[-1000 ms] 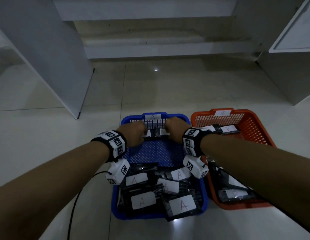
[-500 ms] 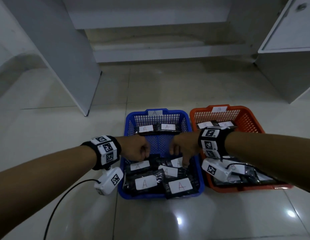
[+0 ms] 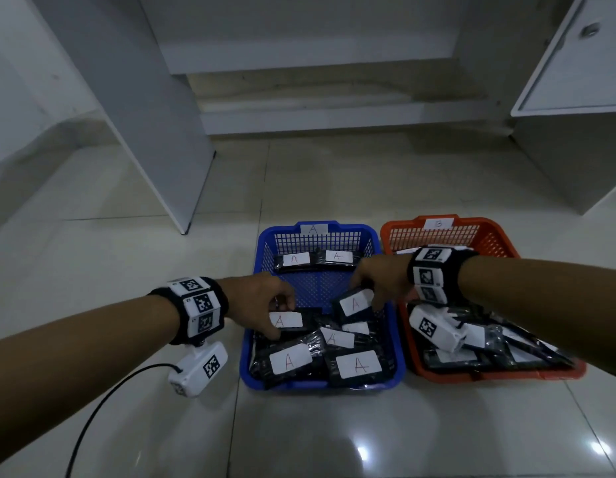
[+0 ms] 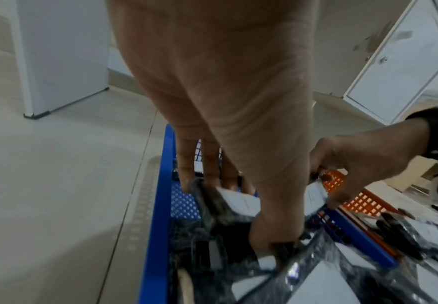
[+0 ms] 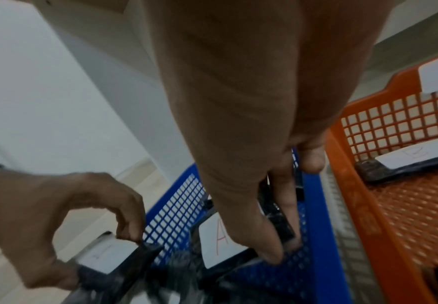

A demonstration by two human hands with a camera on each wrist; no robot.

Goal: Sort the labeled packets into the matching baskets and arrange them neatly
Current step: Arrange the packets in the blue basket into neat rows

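A blue basket (image 3: 261, 326) tagged A and an orange basket (image 3: 499, 232) tagged B stand side by side on the floor. Two black packets with A labels (image 3: 315, 259) lie in a row at the blue basket's far end; several more lie piled at its near end. My left hand (image 3: 265, 305) pinches one A packet (image 3: 287, 320) (image 4: 228, 202) from the pile. My right hand (image 3: 379, 282) grips another A packet (image 3: 354, 303) (image 5: 219, 240), lifted and tilted. B packets (image 3: 472, 343) fill the orange basket, partly hidden by my right wrist camera.
White cabinet panels stand at the back left (image 3: 127, 98) and at the right (image 3: 575, 98), with a low step (image 3: 334, 119) behind the baskets. A black cable (image 3: 103, 401) trails from my left wrist over the glossy tiled floor.
Both hands have drawn back from the far row of the blue basket to the near pile and each has taken hold of an A packet. The camera view rose.
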